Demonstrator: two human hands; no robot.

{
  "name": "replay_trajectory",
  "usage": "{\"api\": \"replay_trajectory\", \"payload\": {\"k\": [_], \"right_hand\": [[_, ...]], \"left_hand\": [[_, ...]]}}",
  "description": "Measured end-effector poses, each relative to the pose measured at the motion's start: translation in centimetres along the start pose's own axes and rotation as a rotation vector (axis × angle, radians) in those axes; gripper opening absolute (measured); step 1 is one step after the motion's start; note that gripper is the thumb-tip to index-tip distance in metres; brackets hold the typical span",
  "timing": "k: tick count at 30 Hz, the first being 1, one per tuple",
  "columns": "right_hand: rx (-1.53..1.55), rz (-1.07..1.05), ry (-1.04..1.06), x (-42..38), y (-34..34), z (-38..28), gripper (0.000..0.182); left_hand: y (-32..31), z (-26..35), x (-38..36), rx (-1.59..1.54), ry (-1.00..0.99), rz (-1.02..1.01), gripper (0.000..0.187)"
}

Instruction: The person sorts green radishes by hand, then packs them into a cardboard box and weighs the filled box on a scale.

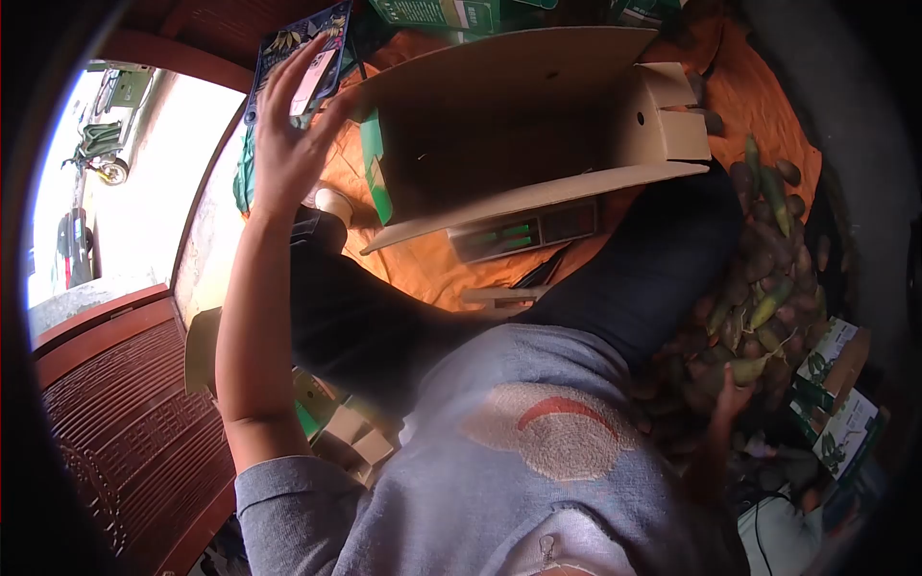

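My left hand [288, 158] is raised with its fingers spread and nothing in it. In this view its fingertips overlap a pink phone [317, 80] lying on a dark patterned board [331, 27]. Right of that hand, an open cardboard box [538, 197] stands between my legs, its inside in shadow. Under the box's near edge shows a scale [569, 223] with green lit digits. Low on the right, my right hand [733, 403] has its fingers closed round a yellow-green elongated vegetable [743, 371] at the heap's edge.
A heap of brownish oval vegetables [759, 254], with long green ones among them, lies beside my right leg. Orange sheeting [423, 278] covers the floor. Printed cartons [845, 437] stand at the right, and cardboard pieces [351, 432] lie at the left. A carved wooden door [134, 422] borders the bright doorway.
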State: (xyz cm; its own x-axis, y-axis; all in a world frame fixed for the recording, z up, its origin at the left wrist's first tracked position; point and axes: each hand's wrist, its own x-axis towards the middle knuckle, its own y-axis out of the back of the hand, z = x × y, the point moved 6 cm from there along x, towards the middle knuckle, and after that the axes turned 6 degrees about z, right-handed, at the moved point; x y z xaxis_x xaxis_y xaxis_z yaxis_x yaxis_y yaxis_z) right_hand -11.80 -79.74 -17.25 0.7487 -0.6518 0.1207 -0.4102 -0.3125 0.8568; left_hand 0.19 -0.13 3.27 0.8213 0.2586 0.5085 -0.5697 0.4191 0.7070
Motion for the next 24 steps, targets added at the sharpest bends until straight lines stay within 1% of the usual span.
{"api": "replay_trajectory", "payload": {"k": [1, 2, 3, 5, 7, 8, 9, 11, 12, 13, 15, 16, 17, 19, 21, 22, 23, 24], "right_hand": [[0.173, 0.053, 0.107, 3.5, 1.0, -3.0, 0.066], [0.268, 0.087, 0.195, 7.2, 2.5, -6.3, 0.058], [0.361, 0.111, 0.196, 7.8, 4.7, -13.5, 0.052], [0.580, 0.098, 0.286, 10.0, 8.1, -23.9, 0.049], [0.835, -0.052, 0.457, 11.4, 10.0, -32.3, 0.048], [0.861, -0.220, 0.590, 9.4, 10.0, -38.5, 0.050], [0.881, -0.394, 0.720, 5.6, 9.1, -45.0, 0.053], [0.761, -0.690, 1.035, -1.3, 5.8, -54.4, 0.060], [0.660, -0.838, 1.079, -4.2, 3.2, -57.1, 0.063], [0.553, -0.986, 1.117, -6.9, 0.6, -59.4, 0.065], [0.120, -1.111, 1.508, -13.3, -4.7, -63.3, 0.064], [-0.017, -1.229, 1.535, -15.1, -8.1, -63.7, 0.065], [-0.157, -1.344, 1.552, -16.8, -11.6, -63.3, 0.065], [-0.540, -1.444, 1.548, -19.9, -17.3, -62.1, 0.063], [-0.788, -1.441, 1.613, -22.5, -22.0, -60.8, 0.068], [-0.766, -1.463, 1.708, -23.7, -24.4, -60.0, 0.072], [-0.739, -1.483, 1.800, -24.9, -26.7, -59.2, 0.076], [-0.677, -1.539, 1.961, -26.7, -27.9, -58.8, 0.075]], "left_hand": [[-1.4, 0.8, -0.2, -0.001, -0.017, 0.004, 0.070], [-2.7, 1.0, -0.7, 0.057, -0.024, -0.031, 0.080], [-3.9, 0.8, -1.2, 0.034, 0.028, -0.073, 0.090], [-4.8, 0.4, -1.7, 0.050, -0.014, -0.066, 0.096], [-4.1, 0.1, -1.8, -0.025, 0.015, -0.014, 0.096], [-3.8, -0.1, -1.8, -0.064, 0.030, 0.012, 0.097], [-3.8, -0.7, -1.8, -0.104, 0.053, -0.002, 0.096], [-3.6, -1.9, -1.9, -0.181, 0.097, -0.030, 0.094], [-3.7, -2.3, -2.2, -0.286, 0.212, -0.061, 0.089], [-3.9, -2.5, -2.4, -0.320, 0.239, -0.089, 0.088], [-4.3, -3.2, -2.9, -0.383, 0.293, -0.144, 0.086], [-4.5, -3.2, -2.9, -0.336, 0.232, -0.150, 0.084], [-4.4, -2.7, -3.1, -0.368, 0.253, -0.170, 0.083], [-4.1, -2.4, -2.8, -0.410, 0.288, -0.202, 0.083], [-4.2, -2.5, -2.7, -0.405, 0.238, -0.182, 0.084], [-4.2, -2.5, -2.7, -0.401, 0.214, -0.175, 0.085], [-4.2, -2.7, -2.7, -0.400, 0.234, -0.197, 0.085], [-4.2, -2.7, -2.6, -0.400, 0.252, -0.220, 0.086]]}}
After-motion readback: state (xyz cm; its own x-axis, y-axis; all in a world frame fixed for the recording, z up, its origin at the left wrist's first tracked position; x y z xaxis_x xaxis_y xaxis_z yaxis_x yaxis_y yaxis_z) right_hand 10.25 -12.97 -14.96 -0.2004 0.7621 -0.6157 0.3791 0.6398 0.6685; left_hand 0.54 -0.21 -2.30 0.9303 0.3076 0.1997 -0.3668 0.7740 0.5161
